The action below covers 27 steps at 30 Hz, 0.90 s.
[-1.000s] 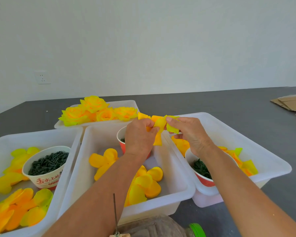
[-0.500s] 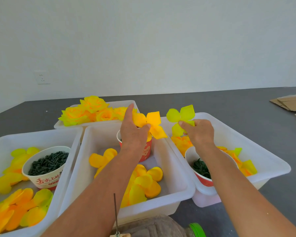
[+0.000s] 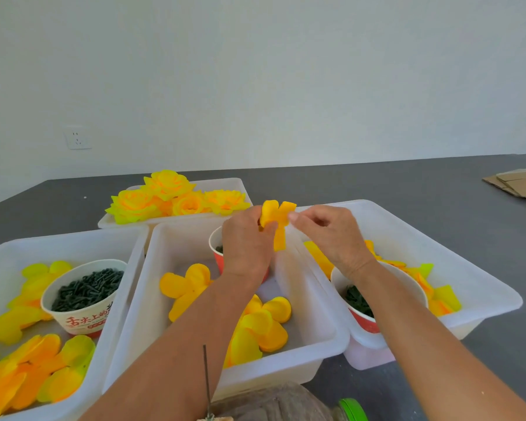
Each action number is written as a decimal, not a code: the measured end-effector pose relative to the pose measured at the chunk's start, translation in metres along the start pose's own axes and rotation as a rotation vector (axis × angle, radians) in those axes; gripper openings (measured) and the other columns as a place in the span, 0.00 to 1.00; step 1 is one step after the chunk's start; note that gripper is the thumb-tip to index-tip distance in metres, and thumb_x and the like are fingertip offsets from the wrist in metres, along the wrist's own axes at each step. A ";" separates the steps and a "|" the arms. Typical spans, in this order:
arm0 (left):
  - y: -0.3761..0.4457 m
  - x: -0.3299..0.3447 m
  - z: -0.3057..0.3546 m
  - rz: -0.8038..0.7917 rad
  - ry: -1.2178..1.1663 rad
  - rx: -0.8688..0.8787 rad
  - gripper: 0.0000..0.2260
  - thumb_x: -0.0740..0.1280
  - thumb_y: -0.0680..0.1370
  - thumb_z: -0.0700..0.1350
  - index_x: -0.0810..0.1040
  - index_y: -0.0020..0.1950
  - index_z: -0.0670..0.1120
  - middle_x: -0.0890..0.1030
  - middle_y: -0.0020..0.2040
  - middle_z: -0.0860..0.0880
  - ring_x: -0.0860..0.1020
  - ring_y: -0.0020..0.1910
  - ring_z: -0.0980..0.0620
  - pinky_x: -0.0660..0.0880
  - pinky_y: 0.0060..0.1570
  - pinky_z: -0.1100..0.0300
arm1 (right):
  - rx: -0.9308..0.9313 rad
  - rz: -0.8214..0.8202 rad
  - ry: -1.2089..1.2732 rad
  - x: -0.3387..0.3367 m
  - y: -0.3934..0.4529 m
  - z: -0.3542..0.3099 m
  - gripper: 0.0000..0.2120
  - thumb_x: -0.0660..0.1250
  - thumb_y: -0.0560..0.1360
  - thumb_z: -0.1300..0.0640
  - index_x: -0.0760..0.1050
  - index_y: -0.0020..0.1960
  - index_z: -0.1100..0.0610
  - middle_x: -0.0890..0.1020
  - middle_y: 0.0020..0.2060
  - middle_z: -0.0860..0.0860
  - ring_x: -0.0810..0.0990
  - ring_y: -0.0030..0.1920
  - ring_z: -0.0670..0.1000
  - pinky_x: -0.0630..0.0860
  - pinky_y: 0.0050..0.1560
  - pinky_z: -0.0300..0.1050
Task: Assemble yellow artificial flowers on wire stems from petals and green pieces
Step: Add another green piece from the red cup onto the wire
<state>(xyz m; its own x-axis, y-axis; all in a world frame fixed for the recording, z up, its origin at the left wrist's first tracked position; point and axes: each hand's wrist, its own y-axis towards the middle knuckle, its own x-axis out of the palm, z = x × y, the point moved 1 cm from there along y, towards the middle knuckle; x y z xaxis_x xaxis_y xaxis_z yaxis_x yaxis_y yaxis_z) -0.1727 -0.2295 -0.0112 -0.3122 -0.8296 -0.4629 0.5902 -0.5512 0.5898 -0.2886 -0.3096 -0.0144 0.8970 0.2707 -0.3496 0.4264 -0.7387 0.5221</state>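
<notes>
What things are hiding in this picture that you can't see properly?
Head view only:
- Red cup in the middle bin: mostly behind the left hand.
- Petal piece: its base is covered by the left hand's fingers; the right hand pinches its edge.
- Green-capped bottle: cut off by the bottom edge.
- Cardboard: cut off by the right edge.

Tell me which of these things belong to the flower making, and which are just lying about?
Part of the job:
- orange petal piece, held by left hand and right hand
- loose petals in the middle tub
- cup of dark green pieces
- finished flowers
- wire stem

Lying about:
- cardboard
- wall socket
</notes>
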 end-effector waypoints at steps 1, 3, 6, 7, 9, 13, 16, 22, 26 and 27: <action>-0.002 0.000 0.002 0.004 -0.014 0.047 0.16 0.68 0.76 0.45 0.66 0.32 0.47 0.67 0.28 0.52 0.64 0.27 0.53 0.54 0.33 0.61 | -0.020 -0.099 0.075 0.003 -0.003 -0.004 0.11 0.72 0.69 0.49 0.80 0.34 0.54 0.75 0.26 0.42 0.69 0.28 0.40 0.66 0.33 0.30; -0.005 0.002 0.005 -0.009 -0.063 0.122 0.14 0.67 0.77 0.44 0.68 0.32 0.49 0.67 0.27 0.53 0.63 0.25 0.55 0.55 0.32 0.62 | -0.010 -0.207 0.145 0.006 -0.005 -0.009 0.08 0.72 0.68 0.47 0.79 0.34 0.51 0.76 0.25 0.40 0.71 0.27 0.38 0.67 0.32 0.27; -0.008 0.005 0.010 -0.164 -0.047 0.221 0.07 0.67 0.76 0.40 0.78 0.38 0.40 0.79 0.34 0.45 0.74 0.34 0.47 0.62 0.35 0.59 | 0.031 -0.206 0.167 0.006 -0.004 -0.007 0.10 0.72 0.66 0.45 0.77 0.36 0.52 0.78 0.27 0.41 0.73 0.30 0.38 0.70 0.34 0.31; -0.009 0.006 0.011 -0.205 -0.050 0.248 0.04 0.67 0.75 0.39 0.81 0.45 0.40 0.82 0.40 0.43 0.77 0.40 0.45 0.67 0.40 0.57 | 0.029 -0.187 0.150 0.006 -0.003 -0.006 0.10 0.72 0.68 0.47 0.77 0.36 0.54 0.78 0.28 0.43 0.74 0.31 0.39 0.71 0.34 0.35; -0.010 0.005 0.012 -0.234 -0.069 0.277 0.09 0.70 0.72 0.37 0.81 0.52 0.39 0.83 0.47 0.40 0.79 0.47 0.42 0.71 0.48 0.53 | 0.003 -0.155 0.109 0.006 -0.001 -0.004 0.11 0.70 0.72 0.53 0.79 0.41 0.62 0.81 0.34 0.56 0.79 0.36 0.49 0.77 0.39 0.48; -0.010 0.004 0.011 -0.214 -0.086 0.277 0.17 0.73 0.71 0.41 0.78 0.58 0.37 0.81 0.50 0.40 0.78 0.48 0.43 0.74 0.49 0.54 | 0.012 -0.135 0.161 0.003 0.001 0.000 0.09 0.66 0.75 0.62 0.79 0.47 0.69 0.82 0.43 0.67 0.82 0.46 0.63 0.79 0.50 0.58; -0.007 0.005 0.008 -0.234 -0.107 0.218 0.16 0.71 0.73 0.43 0.78 0.59 0.40 0.81 0.51 0.41 0.78 0.50 0.45 0.75 0.50 0.49 | 0.018 -0.152 0.194 0.002 0.001 0.002 0.03 0.68 0.73 0.66 0.81 0.45 0.63 0.83 0.43 0.63 0.82 0.47 0.62 0.79 0.51 0.56; -0.005 0.005 0.007 -0.259 -0.162 0.154 0.13 0.71 0.73 0.45 0.80 0.57 0.45 0.83 0.50 0.46 0.79 0.50 0.50 0.75 0.51 0.55 | 0.013 -0.119 0.216 0.004 0.003 0.005 0.07 0.69 0.73 0.64 0.79 0.37 0.55 0.84 0.34 0.55 0.81 0.34 0.47 0.80 0.42 0.42; -0.005 0.005 0.007 -0.305 -0.264 0.136 0.10 0.73 0.71 0.44 0.82 0.50 0.43 0.83 0.42 0.46 0.78 0.40 0.50 0.75 0.43 0.56 | 0.026 -0.085 0.229 0.003 0.002 0.004 0.14 0.73 0.70 0.61 0.77 0.27 0.51 0.79 0.22 0.46 0.76 0.25 0.41 0.74 0.30 0.33; -0.005 0.006 0.007 -0.308 -0.276 0.133 0.09 0.73 0.71 0.43 0.82 0.49 0.43 0.83 0.40 0.45 0.76 0.37 0.50 0.74 0.40 0.55 | 0.031 -0.079 0.246 0.003 0.002 0.005 0.15 0.74 0.69 0.61 0.77 0.26 0.51 0.79 0.22 0.46 0.76 0.25 0.41 0.73 0.30 0.32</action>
<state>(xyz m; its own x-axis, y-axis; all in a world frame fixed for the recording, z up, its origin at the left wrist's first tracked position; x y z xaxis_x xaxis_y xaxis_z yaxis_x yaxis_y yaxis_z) -0.1823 -0.2320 -0.0123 -0.6567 -0.6076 -0.4468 0.3432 -0.7683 0.5404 -0.2858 -0.3132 -0.0178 0.8638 0.4679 -0.1867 0.4962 -0.7264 0.4755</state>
